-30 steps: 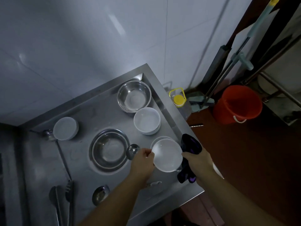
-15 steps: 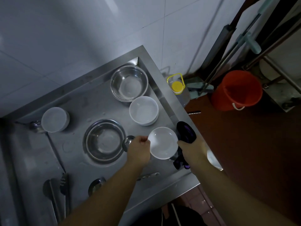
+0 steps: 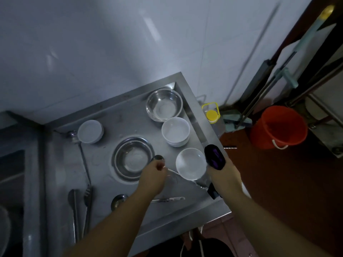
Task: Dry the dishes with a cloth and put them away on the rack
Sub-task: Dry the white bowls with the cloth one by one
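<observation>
At the far left edge, part of a dark sink basin (image 3: 11, 182) shows beside the steel counter (image 3: 61, 164). Near the front of the counter lie metal tongs (image 3: 87, 206) and a long ladle (image 3: 73, 210), side by side. Behind them a small white bowl (image 3: 90, 131) sits near the wall, with a second ladle's handle (image 3: 84, 160) running forward from just beside it. In the middle stands a wide steel bowl (image 3: 132, 157), and a spoon bowl (image 3: 118, 201) lies near the front edge.

The left hand (image 3: 153, 178) hovers just right of that steel bowl, fingers curled inward, pinching something thin and pale; what it is cannot be told. The round head of a metal spoon (image 3: 157, 158) peeks out beyond its knuckles.

Right of the hand, the white dish (image 3: 191, 163) is a shallow, glossy, round bowl, plain white with a faint sheen on its inside; it faces up near the counter's right edge. Whether it rests on the counter or is held is unclear. Behind it stands a stack of deeper white bowls (image 3: 175, 131), and behind that a second steel bowl (image 3: 164, 104) in the corner.

The right hand (image 3: 223, 175) grips a dark purple cloth (image 3: 214, 156), fingers wrapped round it, the cloth just beside the dish's rim.

On the floor further right stand a yellow-capped bottle (image 3: 211, 114) and an orange bucket (image 3: 278, 125).
</observation>
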Motion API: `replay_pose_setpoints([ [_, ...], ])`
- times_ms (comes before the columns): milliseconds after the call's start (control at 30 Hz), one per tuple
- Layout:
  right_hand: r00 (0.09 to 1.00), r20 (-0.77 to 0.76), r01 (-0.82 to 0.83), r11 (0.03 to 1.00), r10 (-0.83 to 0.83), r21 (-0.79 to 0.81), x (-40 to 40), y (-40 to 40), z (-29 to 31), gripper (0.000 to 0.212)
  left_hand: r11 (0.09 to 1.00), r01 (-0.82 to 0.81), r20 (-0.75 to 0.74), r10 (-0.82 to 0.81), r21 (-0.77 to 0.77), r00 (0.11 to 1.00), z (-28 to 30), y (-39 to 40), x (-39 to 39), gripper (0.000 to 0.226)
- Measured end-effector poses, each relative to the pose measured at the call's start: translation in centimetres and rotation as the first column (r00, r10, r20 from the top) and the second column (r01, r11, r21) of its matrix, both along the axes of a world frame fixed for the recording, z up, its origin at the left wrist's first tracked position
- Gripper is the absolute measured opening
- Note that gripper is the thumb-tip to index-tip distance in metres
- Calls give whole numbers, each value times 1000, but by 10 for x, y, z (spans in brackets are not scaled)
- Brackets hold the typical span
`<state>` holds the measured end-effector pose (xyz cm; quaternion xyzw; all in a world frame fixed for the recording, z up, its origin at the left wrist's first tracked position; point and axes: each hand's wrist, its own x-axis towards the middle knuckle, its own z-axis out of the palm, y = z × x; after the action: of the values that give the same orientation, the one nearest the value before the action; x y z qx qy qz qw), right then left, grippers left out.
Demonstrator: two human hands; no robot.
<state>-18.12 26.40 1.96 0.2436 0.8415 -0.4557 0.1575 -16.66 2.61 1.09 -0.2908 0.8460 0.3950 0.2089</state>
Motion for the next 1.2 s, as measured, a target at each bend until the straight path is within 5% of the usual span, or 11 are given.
replay_pose_setpoints([
  [133, 975, -88, -206, 978, 203, -24, 0, -31, 21, 24, 995, 55, -36, -59, -87, 998, 20, -25, 26, 9],
  [267, 894, -181, -412, 911, 410, 31, 0, -74, 31, 26, 980, 81, -24, -87, -181, 996, 34, -61, 49, 18],
  [367, 830, -108, -542, 837, 547, 73, 0, -109, 32, 13, 963, 110, 9, -112, -244, 994, 36, -96, 61, 28],
  [533, 668, -49, -713, 658, 742, 244, -5, -170, 23, 21, 930, 195, 106, -170, -313, 980, 23, -164, 74, 39],
  [900, 604, 11, -735, 552, 797, 393, -30, -311, -2, 45, 911, 289, 207, -234, -293, 950, -16, -311, 35, 40],
  [1200, 628, 42, -731, 570, 777, 376, -62, -378, -38, 28, 961, 167, 120, -143, -221, 982, -54, -374, -27, 40],
])
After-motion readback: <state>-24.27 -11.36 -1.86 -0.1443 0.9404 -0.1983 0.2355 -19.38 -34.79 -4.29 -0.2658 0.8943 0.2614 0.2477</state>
